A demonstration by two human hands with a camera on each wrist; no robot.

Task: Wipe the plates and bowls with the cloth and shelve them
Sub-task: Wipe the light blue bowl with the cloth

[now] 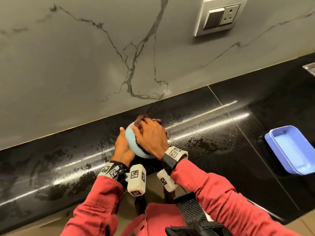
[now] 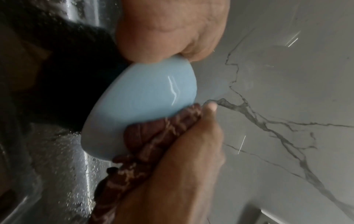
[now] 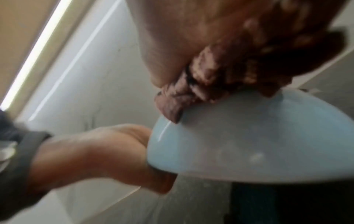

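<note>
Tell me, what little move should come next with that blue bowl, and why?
Probably turn the bowl a little in the left hand so the cloth under the right hand reaches fresh surface. The cloth covers only one side of the bowl's outside; the rest is bare.

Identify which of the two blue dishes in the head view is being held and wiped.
The round pale blue bowl, held by the left hand while the right hand presses the cloth on it. The rectangular purple-blue tray lies untouched.

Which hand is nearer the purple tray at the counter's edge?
Right. The right hand presses the cloth on the light-blue bowl, on the side toward the purple tray. The left hand holds the bowl's far side, farther off.
</note>
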